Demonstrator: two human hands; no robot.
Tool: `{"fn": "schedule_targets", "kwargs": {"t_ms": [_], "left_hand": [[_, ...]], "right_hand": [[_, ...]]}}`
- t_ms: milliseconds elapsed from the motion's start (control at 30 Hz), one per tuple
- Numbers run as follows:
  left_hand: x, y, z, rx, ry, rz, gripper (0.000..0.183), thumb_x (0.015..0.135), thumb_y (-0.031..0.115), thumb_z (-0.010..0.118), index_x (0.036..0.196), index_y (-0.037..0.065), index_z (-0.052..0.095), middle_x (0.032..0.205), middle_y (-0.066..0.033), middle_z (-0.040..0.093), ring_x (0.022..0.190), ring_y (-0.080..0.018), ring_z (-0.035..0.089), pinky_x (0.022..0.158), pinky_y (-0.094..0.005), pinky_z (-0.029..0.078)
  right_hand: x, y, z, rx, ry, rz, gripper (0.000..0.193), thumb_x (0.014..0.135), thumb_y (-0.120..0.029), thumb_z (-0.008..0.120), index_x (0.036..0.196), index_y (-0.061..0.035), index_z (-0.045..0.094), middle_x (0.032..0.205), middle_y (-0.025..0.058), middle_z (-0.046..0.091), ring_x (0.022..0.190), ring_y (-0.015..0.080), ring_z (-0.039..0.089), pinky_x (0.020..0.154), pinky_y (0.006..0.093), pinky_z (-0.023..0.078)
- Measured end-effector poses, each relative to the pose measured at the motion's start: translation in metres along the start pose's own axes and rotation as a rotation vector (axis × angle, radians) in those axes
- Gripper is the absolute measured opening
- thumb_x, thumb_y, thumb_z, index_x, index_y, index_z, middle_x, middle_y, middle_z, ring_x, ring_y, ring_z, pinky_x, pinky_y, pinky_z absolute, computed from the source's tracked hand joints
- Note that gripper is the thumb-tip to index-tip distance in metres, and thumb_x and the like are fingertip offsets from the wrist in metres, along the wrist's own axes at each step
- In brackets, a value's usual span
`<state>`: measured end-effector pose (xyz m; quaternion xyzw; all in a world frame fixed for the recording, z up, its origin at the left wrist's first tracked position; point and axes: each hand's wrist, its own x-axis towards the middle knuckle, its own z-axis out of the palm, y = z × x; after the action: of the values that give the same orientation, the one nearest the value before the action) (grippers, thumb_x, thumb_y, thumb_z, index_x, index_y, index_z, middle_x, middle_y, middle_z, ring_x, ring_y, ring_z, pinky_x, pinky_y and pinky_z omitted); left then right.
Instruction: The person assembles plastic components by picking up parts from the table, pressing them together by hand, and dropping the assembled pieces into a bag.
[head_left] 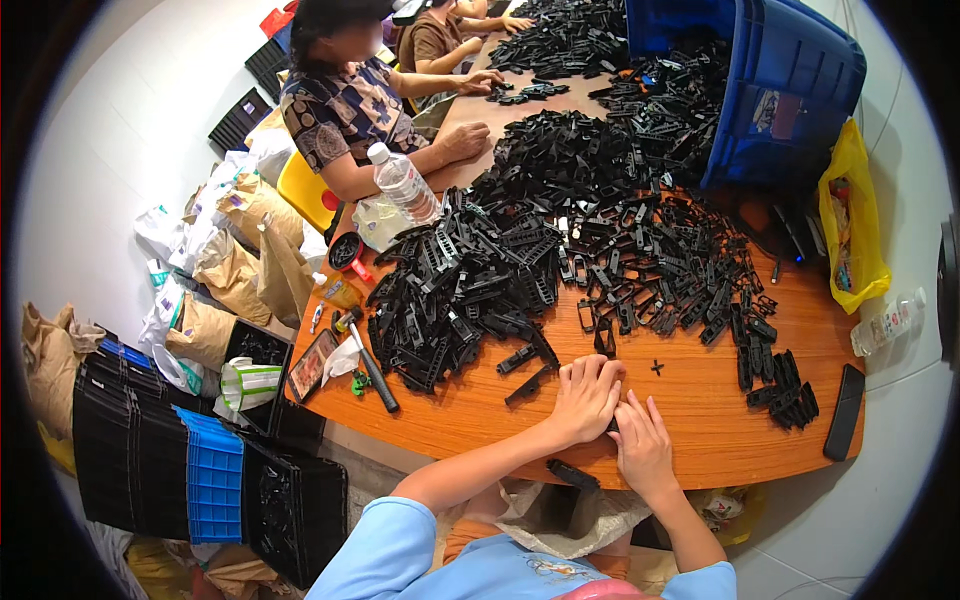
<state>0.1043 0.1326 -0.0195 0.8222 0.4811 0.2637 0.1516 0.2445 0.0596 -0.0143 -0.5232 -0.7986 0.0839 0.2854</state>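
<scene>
I have a small, dark plastic piece between the two hands, on the wooden, orange-brown counter near its front edge. Only a sliver of it shows, so I can't read its long axis. What matters most from here is that it lies in the narrow gap between them: just to the right of the left hand and at the left side of the right hand, with neither clearly nearer.

The left grip is bent over with its fingers close together; the right has its fingers stretched out, pointing away from the body. I can't tell whether either is clamped on the piece or merely pressing it, since the contact is covered.

Just left of the left hand I see a long, black plastic strip, lying at a slant. Beyond the right fingertips sits a tiny, black cross-shaped piece. Farther out, a large heap of black, slotted plastic parts spreads across the counter, with a dark-handled hammer at its left and a tilted, deep-blue plastic bin at the far right.
</scene>
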Motion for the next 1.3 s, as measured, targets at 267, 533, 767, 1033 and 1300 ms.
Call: {"fn": "schedule_targets", "kwargs": {"t_ms": [267,533,767,1033,1300], "left_hand": [[-0.005,0.003,-0.003,0.074,-0.044,0.003,0.027,0.091,0.022,0.047,0.116,0.011,0.052,0.109,-0.0087,0.049,0.104,-0.0262,0.042,0.088,-0.0401,0.028],[-0.003,-0.008,0.002,-0.294,0.111,0.013,0.025,0.093,0.025,0.047,0.104,0.005,0.057,0.102,-0.0127,0.055,0.097,-0.0291,0.050,0.086,-0.0431,0.035],[-0.040,-0.029,-0.041,-0.503,-0.036,0.002,0.049,0.086,-0.004,0.055,0.133,0.000,0.043,0.111,-0.0146,0.060,0.107,-0.0266,0.056,0.092,-0.0343,0.045],[-0.045,-0.015,-0.013,-0.199,0.010,0.051,0.069,0.074,0.015,0.078,0.135,0.006,0.046,0.105,-0.0084,0.065,0.102,-0.0252,0.055,0.091,-0.0372,0.040],[-0.045,-0.019,-0.010,-0.253,0.085,0.031,0.058,0.075,0.018,0.077,0.127,0.007,0.053,0.096,-0.0054,0.068,0.096,-0.0243,0.057,0.087,-0.0367,0.039]], "right_hand": [[-0.003,-0.003,-0.003,0.032,-0.027,-0.002,0.038,0.080,-0.011,0.066,0.114,-0.0004,0.053,0.119,0.0137,0.059,0.121,0.0312,0.053,0.105,0.0503,0.036],[-0.003,0.005,0.001,0.097,0.017,0.001,0.035,0.085,-0.009,0.062,0.117,0.0008,0.053,0.118,0.0164,0.058,0.121,0.0343,0.052,0.106,0.0514,0.035],[0.008,0.009,0.001,0.191,0.087,0.069,0.029,0.089,-0.010,0.058,0.116,-0.0008,0.054,0.116,0.0165,0.061,0.117,0.0329,0.054,0.103,0.0456,0.040],[-0.006,0.012,0.002,0.289,0.092,0.171,0.030,0.091,-0.014,0.057,0.119,-0.0026,0.055,0.122,0.0195,0.059,0.115,0.0391,0.053,0.103,0.0441,0.040],[-0.009,0.020,0.005,0.299,0.098,0.069,0.032,0.089,-0.011,0.060,0.119,0.0000,0.057,0.122,0.0210,0.058,0.119,0.0372,0.052,0.104,0.0435,0.040]]}}
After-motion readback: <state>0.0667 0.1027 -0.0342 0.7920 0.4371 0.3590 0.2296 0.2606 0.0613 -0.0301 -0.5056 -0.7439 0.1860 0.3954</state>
